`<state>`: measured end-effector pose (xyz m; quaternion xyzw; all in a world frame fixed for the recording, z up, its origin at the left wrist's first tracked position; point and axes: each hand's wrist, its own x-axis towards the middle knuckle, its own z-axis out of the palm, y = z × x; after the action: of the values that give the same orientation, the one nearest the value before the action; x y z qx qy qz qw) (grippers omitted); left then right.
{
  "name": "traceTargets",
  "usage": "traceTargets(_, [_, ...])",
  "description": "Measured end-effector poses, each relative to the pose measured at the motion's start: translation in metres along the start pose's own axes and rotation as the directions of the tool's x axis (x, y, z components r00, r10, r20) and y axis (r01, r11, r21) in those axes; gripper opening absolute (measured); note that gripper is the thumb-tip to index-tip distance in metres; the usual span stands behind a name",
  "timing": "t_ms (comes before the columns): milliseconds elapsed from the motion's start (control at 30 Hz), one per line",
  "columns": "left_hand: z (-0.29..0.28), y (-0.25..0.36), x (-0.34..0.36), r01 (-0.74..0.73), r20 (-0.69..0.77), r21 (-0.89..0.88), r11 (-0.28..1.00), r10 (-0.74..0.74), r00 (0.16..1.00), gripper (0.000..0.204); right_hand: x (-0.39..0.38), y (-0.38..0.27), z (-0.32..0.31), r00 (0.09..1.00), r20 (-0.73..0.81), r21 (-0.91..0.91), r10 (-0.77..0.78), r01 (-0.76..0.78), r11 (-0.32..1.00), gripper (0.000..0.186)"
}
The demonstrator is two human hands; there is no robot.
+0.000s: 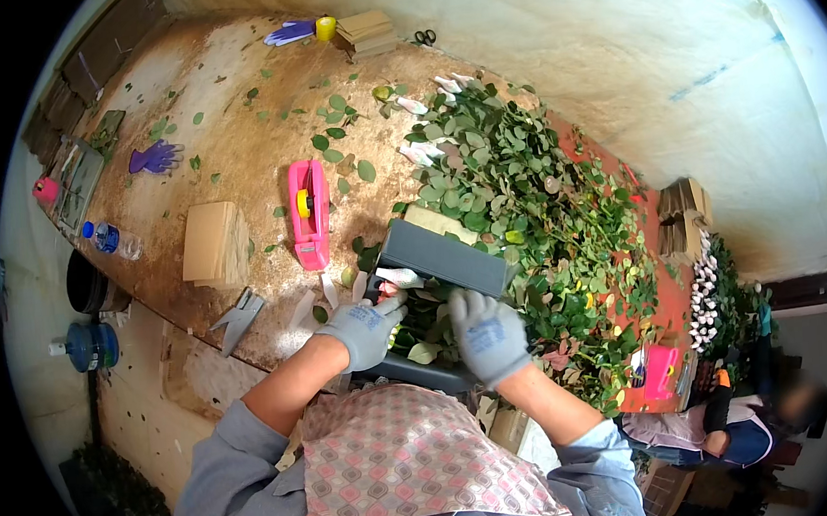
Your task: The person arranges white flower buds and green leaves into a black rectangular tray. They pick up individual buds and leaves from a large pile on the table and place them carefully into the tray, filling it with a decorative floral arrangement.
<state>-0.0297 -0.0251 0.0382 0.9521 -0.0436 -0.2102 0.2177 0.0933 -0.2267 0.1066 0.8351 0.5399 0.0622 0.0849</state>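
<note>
- Head view: left hand [366, 328] in grey glove, fingers curled round rose stems [416, 327] at the near-left end of the dark grey wrapping sheet [442, 256].
- Right hand [489, 334] clenched on the same bundle, just right of the left hand — the sheet's far flap stands up beyond both.
- Bundle sits half inside the sheet, at the near edge of the leafy pile [525, 212].
- Risk: the flap is unheld and could spring open; stems may slide out the near side.
- Risk: tape dispenser [310, 212] lies left of the sheet — reaching it frees one hand and loosens the bundle.
- Thorns vs thin gloves — likely snagging.
</note>
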Motion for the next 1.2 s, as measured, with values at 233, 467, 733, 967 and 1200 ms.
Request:
traceTargets(233, [-0.006, -0.013, 0.001, -0.118, -0.201, -0.092, 0.989, 0.098, 0.975, 0.041, 0.043, -0.027, 0.073, 0.996, -0.092, 0.035, -0.016, 0.019, 0.999, 0.01])
traceTargets(467, [-0.01, -0.038, 0.027, 0.071, -0.493, 0.063, 0.995, -0.031, 0.869, 0.035, 0.042, -0.016, 0.08, 0.989, -0.126, 0.038, -0.077, 0.083, 0.996, 0.014])
traceTargets(733, [0.008, -0.04, 0.041, 0.136, -0.471, 0.218, 0.966, -0.018, 0.882, 0.022, 0.04, -0.004, 0.082, 0.99, -0.001, 0.18, -0.138, 0.136, 0.974, 0.086])
traceTargets(967, [-0.02, -0.09, -0.014, 0.522, -0.329, 0.236, 0.819, -0.438, 0.836, 0.025, 0.037, -0.007, 0.094, 0.993, -0.071, 0.169, -0.094, 0.105, 0.98, 0.085])
traceTargets(1200, [-0.05, -0.013, -0.036, -0.048, -0.362, -0.12, 0.992, 0.001, 0.932, 0.031, 0.042, -0.016, 0.075, 0.988, 0.04, 0.051, -0.151, 0.149, 0.987, 0.035])
